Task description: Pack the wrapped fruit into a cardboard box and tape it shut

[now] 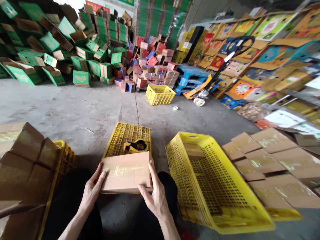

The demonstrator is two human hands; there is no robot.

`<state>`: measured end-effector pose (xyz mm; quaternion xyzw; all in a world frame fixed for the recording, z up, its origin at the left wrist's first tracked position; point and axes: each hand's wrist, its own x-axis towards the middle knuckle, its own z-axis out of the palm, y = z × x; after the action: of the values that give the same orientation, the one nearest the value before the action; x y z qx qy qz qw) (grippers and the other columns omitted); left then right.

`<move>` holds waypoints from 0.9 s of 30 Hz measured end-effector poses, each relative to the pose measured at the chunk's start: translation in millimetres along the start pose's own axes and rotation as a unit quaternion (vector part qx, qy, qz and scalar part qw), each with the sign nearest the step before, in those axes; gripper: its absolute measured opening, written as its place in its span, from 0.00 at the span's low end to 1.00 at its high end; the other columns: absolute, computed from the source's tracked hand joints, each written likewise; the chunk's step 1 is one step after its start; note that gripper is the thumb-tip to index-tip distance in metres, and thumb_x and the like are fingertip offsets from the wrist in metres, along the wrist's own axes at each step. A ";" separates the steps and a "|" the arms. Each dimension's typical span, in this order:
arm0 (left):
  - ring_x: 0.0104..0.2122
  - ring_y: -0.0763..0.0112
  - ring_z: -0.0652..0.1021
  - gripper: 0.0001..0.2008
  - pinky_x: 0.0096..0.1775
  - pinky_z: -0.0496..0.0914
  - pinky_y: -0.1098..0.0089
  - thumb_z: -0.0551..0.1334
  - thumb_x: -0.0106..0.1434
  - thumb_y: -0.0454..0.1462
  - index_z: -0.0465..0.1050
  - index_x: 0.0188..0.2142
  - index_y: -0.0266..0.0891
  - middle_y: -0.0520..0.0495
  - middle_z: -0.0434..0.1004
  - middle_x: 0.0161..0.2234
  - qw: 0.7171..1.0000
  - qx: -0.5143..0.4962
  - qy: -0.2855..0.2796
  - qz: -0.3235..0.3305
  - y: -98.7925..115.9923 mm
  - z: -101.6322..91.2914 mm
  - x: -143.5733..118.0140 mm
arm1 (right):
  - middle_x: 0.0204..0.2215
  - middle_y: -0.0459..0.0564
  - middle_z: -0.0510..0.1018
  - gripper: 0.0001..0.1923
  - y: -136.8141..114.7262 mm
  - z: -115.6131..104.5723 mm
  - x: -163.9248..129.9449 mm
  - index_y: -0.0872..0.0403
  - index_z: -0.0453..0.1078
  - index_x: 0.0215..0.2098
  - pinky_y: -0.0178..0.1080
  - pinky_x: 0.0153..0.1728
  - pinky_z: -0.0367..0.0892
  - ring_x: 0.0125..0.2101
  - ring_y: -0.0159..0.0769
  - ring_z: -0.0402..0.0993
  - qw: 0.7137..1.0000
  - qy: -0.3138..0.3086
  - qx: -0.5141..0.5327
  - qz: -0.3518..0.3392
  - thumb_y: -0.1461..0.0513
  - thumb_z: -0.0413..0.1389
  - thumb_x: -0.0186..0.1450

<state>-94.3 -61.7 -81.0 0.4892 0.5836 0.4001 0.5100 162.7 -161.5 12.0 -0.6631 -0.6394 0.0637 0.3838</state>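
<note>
Box [126, 171] on upturned crate [120, 135], tape dispenser [136, 146] behind it; tilted crate [212, 180] right — boxes [25, 160] left.

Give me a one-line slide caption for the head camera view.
Both hands, left and right, grip a taped cardboard box over an upturned yellow crate.

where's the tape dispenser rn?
Head view, centre: the tape dispenser lies on the upturned yellow crate, just behind the box held by both hands, left of the big tilted crate.

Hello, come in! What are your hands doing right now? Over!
Left hand and right hand grip a taped cardboard box. Box rests on yellow crate. Tape dispenser right behind it.
</note>
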 end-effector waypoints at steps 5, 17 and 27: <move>0.70 0.50 0.65 0.35 0.70 0.56 0.50 0.64 0.71 0.54 0.65 0.70 0.41 0.44 0.67 0.69 1.000 -0.020 0.016 -0.015 0.2 -2.2 5.0 | 0.67 0.58 0.71 0.38 5.2 14.4 -5.1 0.51 0.57 0.75 0.47 0.59 0.76 0.62 0.51 0.74 0.996 0.072 0.020 -0.041 0.52 0.62 0.72; 0.68 0.51 0.69 0.33 0.67 0.64 0.51 0.57 0.74 0.56 0.69 0.68 0.39 0.38 0.71 0.66 0.996 -0.089 -0.006 -0.031 -23.7 17.1 0.6 | 0.59 0.57 0.80 0.37 -42.8 17.4 17.4 0.50 0.60 0.73 0.52 0.56 0.80 0.59 0.53 0.77 0.972 0.162 -0.044 -0.166 0.59 0.65 0.70; 0.70 0.53 0.66 0.33 0.71 0.58 0.51 0.49 0.75 0.58 0.70 0.67 0.44 0.46 0.68 0.69 0.990 -0.040 -0.017 0.132 30.8 3.7 -22.1 | 0.57 0.54 0.81 0.32 -78.0 39.5 19.2 0.51 0.62 0.72 0.50 0.57 0.79 0.59 0.49 0.78 0.971 0.089 -0.068 -0.210 0.62 0.63 0.72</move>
<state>-85.6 -77.3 -47.4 0.5477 0.4885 0.4786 0.4820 81.0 -136.2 38.3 -0.5415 -0.7307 -0.1211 0.3978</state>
